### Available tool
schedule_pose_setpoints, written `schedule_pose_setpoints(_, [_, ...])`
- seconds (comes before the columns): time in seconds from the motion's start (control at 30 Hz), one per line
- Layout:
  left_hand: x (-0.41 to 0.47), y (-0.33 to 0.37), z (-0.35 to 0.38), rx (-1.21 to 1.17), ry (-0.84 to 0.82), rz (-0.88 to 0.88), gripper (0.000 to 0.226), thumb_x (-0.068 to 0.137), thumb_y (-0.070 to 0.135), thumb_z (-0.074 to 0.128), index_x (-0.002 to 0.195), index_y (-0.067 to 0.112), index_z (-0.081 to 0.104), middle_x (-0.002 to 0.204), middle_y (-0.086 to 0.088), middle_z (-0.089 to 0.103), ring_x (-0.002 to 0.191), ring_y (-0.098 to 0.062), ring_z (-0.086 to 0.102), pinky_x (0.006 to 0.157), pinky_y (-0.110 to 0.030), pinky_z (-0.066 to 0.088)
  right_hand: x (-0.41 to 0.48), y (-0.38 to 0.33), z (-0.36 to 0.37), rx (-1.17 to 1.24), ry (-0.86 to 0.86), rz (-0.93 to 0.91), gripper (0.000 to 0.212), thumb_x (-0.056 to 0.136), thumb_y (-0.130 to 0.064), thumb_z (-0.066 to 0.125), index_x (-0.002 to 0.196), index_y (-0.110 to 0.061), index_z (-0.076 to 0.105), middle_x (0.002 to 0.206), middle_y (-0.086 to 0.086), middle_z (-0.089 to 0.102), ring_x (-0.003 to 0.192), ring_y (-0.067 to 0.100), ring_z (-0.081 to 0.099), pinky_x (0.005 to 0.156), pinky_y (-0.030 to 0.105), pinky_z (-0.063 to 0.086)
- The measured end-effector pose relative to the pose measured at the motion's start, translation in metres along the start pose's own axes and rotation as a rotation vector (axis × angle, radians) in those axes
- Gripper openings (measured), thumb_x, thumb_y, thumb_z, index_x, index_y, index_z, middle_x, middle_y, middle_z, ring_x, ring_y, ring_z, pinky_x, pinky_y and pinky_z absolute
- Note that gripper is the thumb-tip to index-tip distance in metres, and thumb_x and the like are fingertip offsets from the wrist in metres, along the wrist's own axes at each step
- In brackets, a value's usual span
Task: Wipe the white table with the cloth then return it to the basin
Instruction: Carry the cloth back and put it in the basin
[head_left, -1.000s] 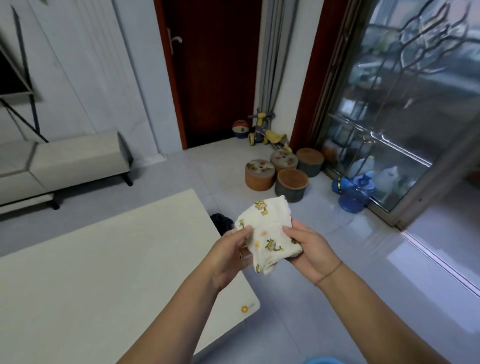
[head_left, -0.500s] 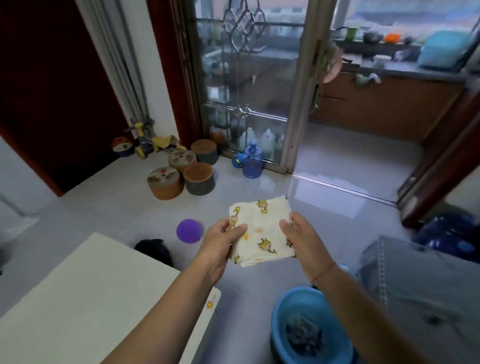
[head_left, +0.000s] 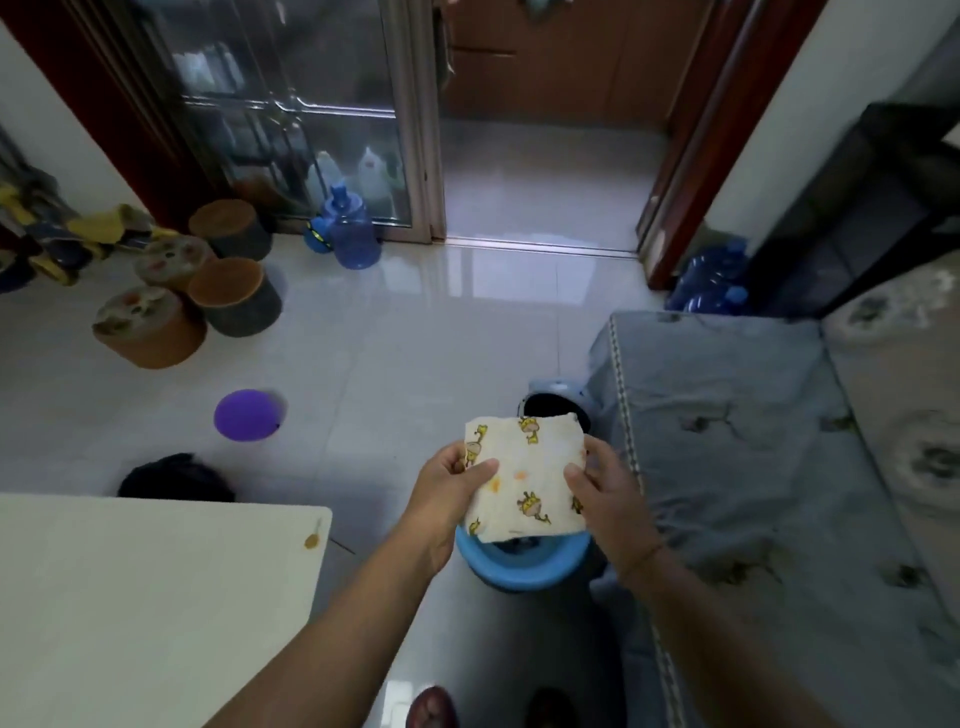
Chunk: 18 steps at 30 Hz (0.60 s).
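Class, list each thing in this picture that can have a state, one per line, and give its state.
cloth: folded, held in the air over the basin by both hands
left hand: grip closed on the cloth's left edge
right hand: grip closed on the cloth's right edge
blue basin: on the floor, something dark inside
white table: small brownish spot near its corner
purple ball: resting on the floor

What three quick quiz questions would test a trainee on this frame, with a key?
1. True or false: the cloth already lies in the blue basin.
2. Which hands hold the cloth?
3. What lies on the floor left of the hands: (a) purple ball, (b) red bucket?

Key:
1. False; it is held above the basin.
2. Both, left hand and right hand.
3. (a), the purple ball.
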<state>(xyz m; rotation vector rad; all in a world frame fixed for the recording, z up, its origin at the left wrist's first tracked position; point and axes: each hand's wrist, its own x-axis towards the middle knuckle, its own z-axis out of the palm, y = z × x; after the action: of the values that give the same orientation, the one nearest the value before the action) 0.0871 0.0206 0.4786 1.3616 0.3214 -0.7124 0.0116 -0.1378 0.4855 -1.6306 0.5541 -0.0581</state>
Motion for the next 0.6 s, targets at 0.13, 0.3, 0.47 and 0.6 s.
schedule_pose_setpoints(0.13, [0.029,-0.057,0.027,0.153,0.064,-0.074,0.063,0.09,0.009,0.062,0.14,0.033,0.034,0.107,0.001,0.064,0.092,-0.022,0.066,0.067,-0.038,0.058,0.007,0.065,-0.031,0.001,-0.045,0.081,0.069,0.091,0.011,0.045,0.147,-0.02,0.019,0.118,0.019,0.058,0.1,0.034,0.061,0.076,0.035,0.056])
schedule_pose_setpoints(0.3, [0.062,-0.135,0.035,0.265,0.0,-0.075,0.079,0.093,0.002,0.048,0.145,0.049,0.013,0.118,0.001,0.059,0.1,-0.02,0.064,0.071,-0.039,0.06,0.026,0.15,-0.057,-0.147,-0.212,0.188,0.059,0.09,0.005,0.051,0.138,-0.025,0.037,0.136,0.012,0.047,0.112,0.02,0.055,0.088,0.027,0.053])
schedule_pose_setpoints(0.47, [0.116,-0.206,0.023,0.548,-0.058,0.009,0.069,0.092,0.0,0.046,0.132,0.053,0.029,0.126,0.0,0.053,0.107,-0.022,0.06,0.08,-0.038,0.057,0.055,0.238,-0.05,-0.257,-0.248,0.306,0.066,0.085,0.006,0.057,0.143,-0.017,0.035,0.14,0.012,0.045,0.118,0.021,0.054,0.099,0.039,0.048])
schedule_pose_setpoints(0.6, [0.179,-0.271,0.001,0.766,-0.065,0.01,0.046,0.094,0.001,0.047,0.134,0.025,0.052,0.126,-0.006,0.048,0.114,-0.02,0.053,0.097,-0.04,0.048,0.078,0.319,-0.028,-0.346,-0.234,0.323,0.07,0.083,0.001,0.062,0.144,-0.018,0.032,0.138,0.01,0.049,0.118,0.015,0.052,0.1,0.03,0.046])
